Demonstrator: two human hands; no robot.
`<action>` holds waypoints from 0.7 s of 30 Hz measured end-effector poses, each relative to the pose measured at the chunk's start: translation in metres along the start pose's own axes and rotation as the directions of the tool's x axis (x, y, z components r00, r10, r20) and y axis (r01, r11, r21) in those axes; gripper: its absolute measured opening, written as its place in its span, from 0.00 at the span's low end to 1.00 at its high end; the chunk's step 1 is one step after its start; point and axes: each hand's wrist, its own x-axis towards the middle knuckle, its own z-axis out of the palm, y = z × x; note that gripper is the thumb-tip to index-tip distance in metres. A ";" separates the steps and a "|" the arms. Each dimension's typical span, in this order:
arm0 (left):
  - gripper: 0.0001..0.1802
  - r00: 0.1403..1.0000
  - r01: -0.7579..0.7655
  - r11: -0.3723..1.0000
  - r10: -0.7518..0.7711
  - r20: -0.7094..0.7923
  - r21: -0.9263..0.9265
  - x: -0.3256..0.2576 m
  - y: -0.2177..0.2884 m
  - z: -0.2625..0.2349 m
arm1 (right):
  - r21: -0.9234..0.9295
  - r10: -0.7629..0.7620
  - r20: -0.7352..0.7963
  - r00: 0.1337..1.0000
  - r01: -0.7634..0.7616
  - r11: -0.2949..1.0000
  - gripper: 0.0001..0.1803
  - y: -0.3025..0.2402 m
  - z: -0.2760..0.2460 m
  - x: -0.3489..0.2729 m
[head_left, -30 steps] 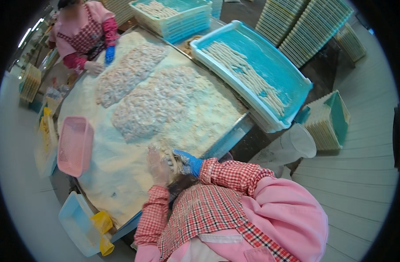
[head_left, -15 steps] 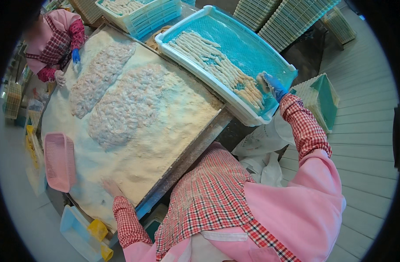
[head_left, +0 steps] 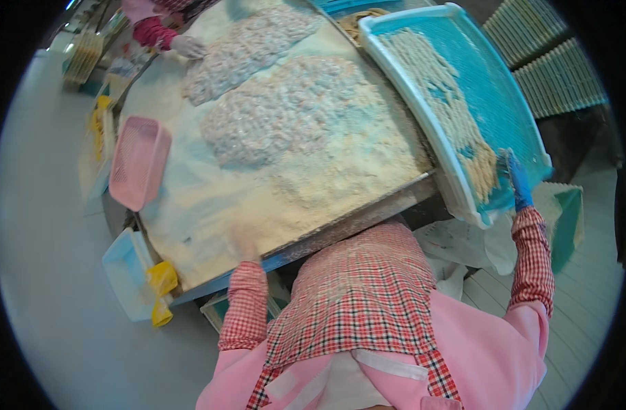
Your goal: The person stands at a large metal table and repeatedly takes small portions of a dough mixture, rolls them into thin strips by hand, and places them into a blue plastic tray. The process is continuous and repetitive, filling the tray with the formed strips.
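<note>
R hand (head_left: 519,183), blue glove, grasping strip (head_left: 496,166) over teal tray (head_left: 511,102) corner; L hand (head_left: 248,244) unclear.

Right hand (head_left: 518,181) touches breaded strips (head_left: 456,123) in turquoise tray (head_left: 511,89); left hand (head_left: 246,242) on floured table (head_left: 210,212).

Breaded strips (head_left: 456,130) in teal tray (head_left: 504,96)

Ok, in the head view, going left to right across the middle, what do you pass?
Pink basket → crumb-covered table → heap of breaded pieces → turquoise tray with its row of coated strips → right hand in a blue glove at the tray's near corner.
</note>
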 end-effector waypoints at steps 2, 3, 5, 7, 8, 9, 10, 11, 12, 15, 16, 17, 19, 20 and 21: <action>0.24 0.979 -0.197 0.979 0.194 -0.055 -0.049 -0.026 0.030 0.024 | -0.179 -0.264 -0.149 0.953 0.237 0.955 0.23 -0.037 0.035 -0.010; 0.25 0.962 -0.272 0.962 0.272 -0.025 0.005 -0.030 0.074 0.024 | -0.279 -0.388 -0.222 0.895 0.323 0.904 0.22 -0.060 0.051 -0.020; 0.24 0.907 -0.417 0.908 0.419 -0.039 0.038 -0.027 0.160 0.013 | -0.076 -0.477 -0.145 0.867 0.471 0.879 0.21 -0.101 0.100 -0.042; 0.22 0.882 -0.464 0.886 0.461 -0.096 -0.015 0.000 0.210 0.020 | 0.020 -0.531 -0.016 0.847 0.531 0.847 0.20 -0.129 0.158 -0.051; 0.20 0.893 -0.445 0.894 0.439 -0.096 -0.050 0.019 0.233 0.026 | 0.008 -0.529 0.078 0.845 0.530 0.848 0.19 -0.134 0.191 -0.052; 0.18 0.864 -0.495 0.869 0.493 -0.101 0.001 0.037 0.254 0.034 | 0.099 -0.465 0.162 0.870 0.455 0.885 0.20 -0.146 0.233 -0.063; 0.15 0.830 -0.546 0.837 0.548 -0.102 0.049 0.055 0.273 0.042 | 0.173 -0.395 0.241 0.887 0.361 0.916 0.21 -0.158 0.273 -0.075; 0.14 0.795 -0.582 0.802 0.596 -0.116 0.133 0.072 0.298 0.053 | 0.032 -0.618 0.325 0.716 0.644 0.764 0.22 -0.100 0.315 -0.051; 0.12 0.765 -0.594 0.771 0.629 -0.135 0.227 0.092 0.311 0.064 | -0.266 -0.752 0.425 0.505 0.863 0.429 0.24 -0.098 0.357 -0.062; 0.10 0.712 -0.614 0.602 0.702 0.028 0.511 0.126 0.344 0.076 | -0.098 -0.767 0.562 0.310 0.946 0.310 0.15 -0.118 0.446 -0.099; 0.10 0.706 -0.613 0.519 0.699 0.118 0.595 0.133 0.347 0.073 | -0.092 -0.874 0.472 0.111 0.993 0.077 0.13 -0.122 0.453 -0.112; 0.08 0.710 -0.630 0.527 0.688 0.149 0.570 0.139 0.346 0.068 | -0.119 -0.819 0.552 0.155 0.987 0.106 0.12 -0.116 0.457 -0.113; 0.06 0.711 -0.665 0.541 0.670 0.215 0.515 0.150 0.340 0.056 | -0.187 -0.683 0.688 0.245 0.969 0.159 0.10 -0.100 0.471 -0.110; 0.06 0.671 -0.708 0.541 0.715 0.196 0.454 0.147 0.337 0.049 | -0.280 -0.602 0.729 0.325 0.945 0.170 0.09 -0.104 0.466 -0.106; 0.06 0.631 -0.751 0.535 0.755 0.180 0.389 0.133 0.334 0.039 | -0.374 -0.511 0.756 0.409 0.911 0.177 0.08 -0.106 0.454 -0.099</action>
